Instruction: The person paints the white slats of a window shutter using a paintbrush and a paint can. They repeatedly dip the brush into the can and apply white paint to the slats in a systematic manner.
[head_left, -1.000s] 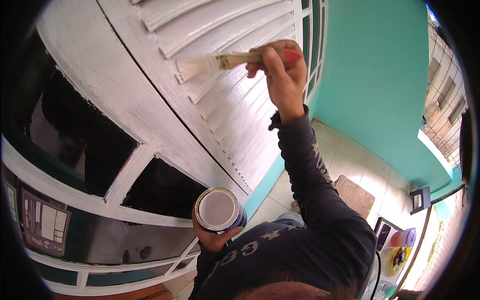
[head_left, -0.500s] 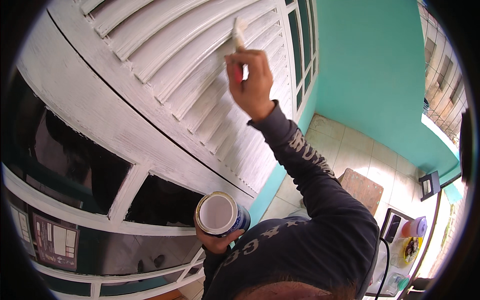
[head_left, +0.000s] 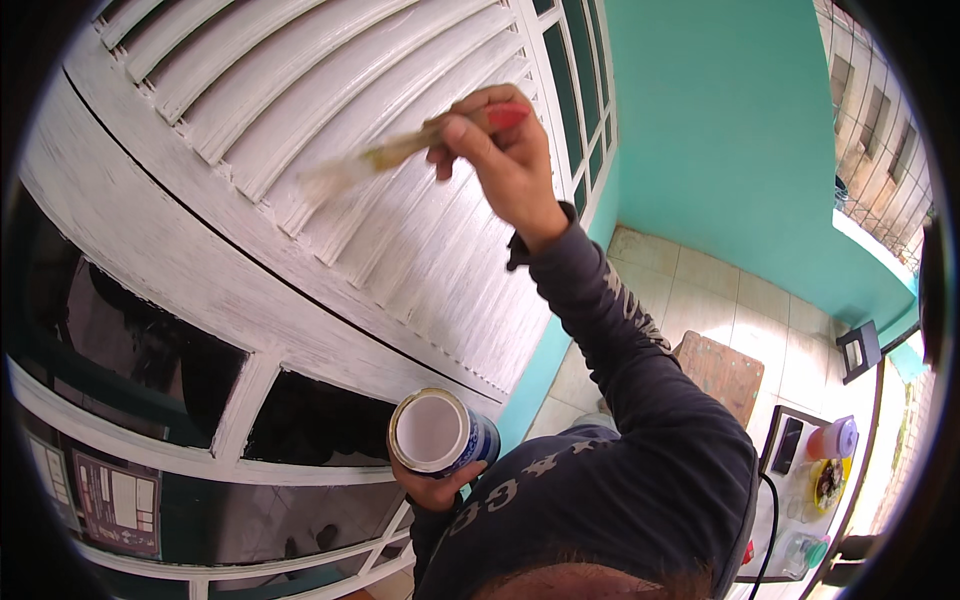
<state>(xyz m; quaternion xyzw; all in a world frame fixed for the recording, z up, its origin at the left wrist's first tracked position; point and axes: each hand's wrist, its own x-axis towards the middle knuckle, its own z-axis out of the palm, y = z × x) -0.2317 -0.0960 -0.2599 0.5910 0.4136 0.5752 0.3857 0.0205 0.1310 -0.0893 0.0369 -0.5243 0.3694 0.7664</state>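
A person stands close to a white louvred shutter [head_left: 330, 150], seen from above their own head. Their right hand [head_left: 505, 165] is raised high, fingers closed around the red handle of a paintbrush [head_left: 420, 145]. The brush points to the person's left, and its pale bristles, blurred, lie against one of the shutter's slats. The dark sleeve [head_left: 620, 340] of that arm runs down toward the lower edge of the view.

Lower down, near the person's chest, the left hand [head_left: 435, 490] cups a small paint can [head_left: 440, 432] from beneath, fingers wrapped around its blue side. The can stands open and nearly upright, with white paint inside. It is well apart from the brush.

Below the shutter, a white window frame [head_left: 250, 390] divides dark glass panes. To the right, a teal wall [head_left: 720, 120] meets a pale tiled floor [head_left: 760, 310]. A brown mat [head_left: 720, 370] lies on the tiles, and farther right a small table [head_left: 800, 480] carries a plate, bottles and a dark flat device, too small to tell in detail.
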